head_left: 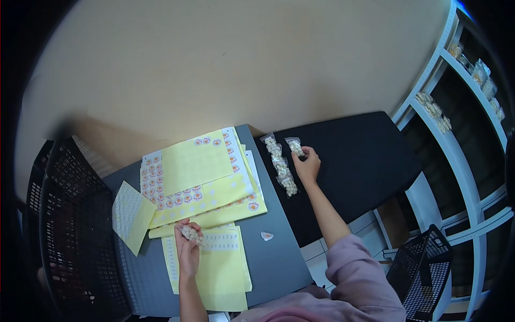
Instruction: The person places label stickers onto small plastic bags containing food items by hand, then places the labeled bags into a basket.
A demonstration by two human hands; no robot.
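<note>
My left hand (188, 249) is over the yellow label sheets, its fingers curled round a small clear bag of whitish pieces (191, 234). Farther right, my right hand (308, 163) grips another small bag of whitish pieces (294, 145) at the near left part of the black surface (354, 155). Just left of that bag lies a row of similar bags (279, 163), set end to end. Sheets with round orange and purple stickers (177, 200) lie on the grey table (279, 252), partly under a plain yellow sheet (198, 163).
A large black basket (70, 214) stands at the left. One loose sticker (266, 235) lies on the grey table. On the right are a metal rack (472, 193) with more bags (433, 111) and a lower black basket (421, 271). A wall rises behind.
</note>
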